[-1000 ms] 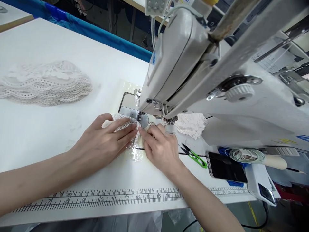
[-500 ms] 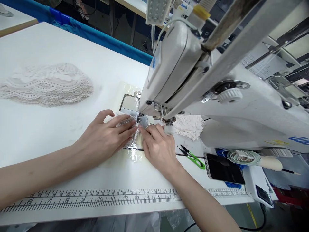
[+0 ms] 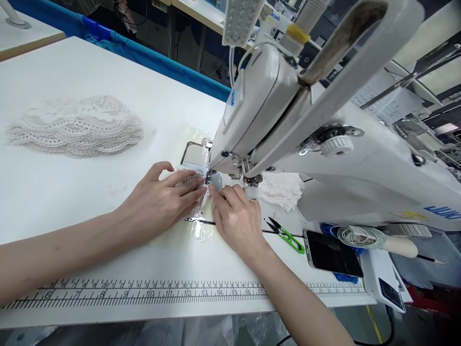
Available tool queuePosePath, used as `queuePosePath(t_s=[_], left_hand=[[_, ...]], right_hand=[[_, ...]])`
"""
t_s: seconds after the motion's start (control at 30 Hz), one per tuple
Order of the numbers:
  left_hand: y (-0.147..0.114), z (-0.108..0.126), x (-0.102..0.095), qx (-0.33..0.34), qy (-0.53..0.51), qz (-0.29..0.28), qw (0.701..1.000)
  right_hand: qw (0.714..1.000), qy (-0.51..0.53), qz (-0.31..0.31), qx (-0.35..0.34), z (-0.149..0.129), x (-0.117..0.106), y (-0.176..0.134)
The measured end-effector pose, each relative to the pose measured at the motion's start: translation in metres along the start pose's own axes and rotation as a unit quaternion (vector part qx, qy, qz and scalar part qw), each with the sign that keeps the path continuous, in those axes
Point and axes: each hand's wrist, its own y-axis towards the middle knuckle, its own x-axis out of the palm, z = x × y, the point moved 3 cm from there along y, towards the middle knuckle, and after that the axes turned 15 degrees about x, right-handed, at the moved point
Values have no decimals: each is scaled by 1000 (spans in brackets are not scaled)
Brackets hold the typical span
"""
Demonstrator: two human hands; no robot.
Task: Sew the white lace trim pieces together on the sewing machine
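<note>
A small piece of white eyelet lace (image 3: 189,179) lies at the presser foot (image 3: 209,177) of a sewing machine (image 3: 262,110). My left hand (image 3: 167,194) rests flat over this lace, fingers stretched out and pressing it down, covering much of it. Close to the foot, my right hand (image 3: 237,214) has its fingers bent together, with the index fingertip at the lace's right edge; what lies under those fingers is hidden. Behind the right hand, more white lace (image 3: 283,190) is bunched beneath the machine arm.
A stack of eyelet lace pieces (image 3: 77,127) lies on the white table at left. Green thread snips (image 3: 288,238), a phone (image 3: 333,252) and a coil of pale cord (image 3: 362,235) sit at right. A printed ruler (image 3: 151,293) runs along the front edge.
The view has shifted slightly. Both hands stay in nearly the same place beside the presser foot, and the lace shows no clear movement.
</note>
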Motion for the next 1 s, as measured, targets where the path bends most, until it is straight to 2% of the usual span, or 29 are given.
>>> queuePosePath(t_s=[0.23, 0.43, 0.6, 0.7, 0.83, 0.9, 1.0], left_hand=[[0, -6, 3, -29, -65, -7, 997], [4, -3, -10, 16, -67, 21, 997], [2, 0, -18, -4, -122, -56, 991], [3, 0, -15, -6, -111, -75, 991], [7, -5, -6, -5, -84, -45, 995], [8, -10, -2, -23, -121, -30, 992], [10, -18, 1, -79, -211, -1, 974]], right_hand=[[1000, -3, -8, 5, 2, 3, 2], [999, 27, 33, -3, 3, -3, 4], [997, 34, 41, -46, 1, -2, 5], [996, 39, 62, -48, 2, -1, 4], [994, 84, 52, -40, 5, -1, 3], [993, 106, 38, -31, 6, -1, 4], [988, 146, 54, -18, 8, -3, 4]])
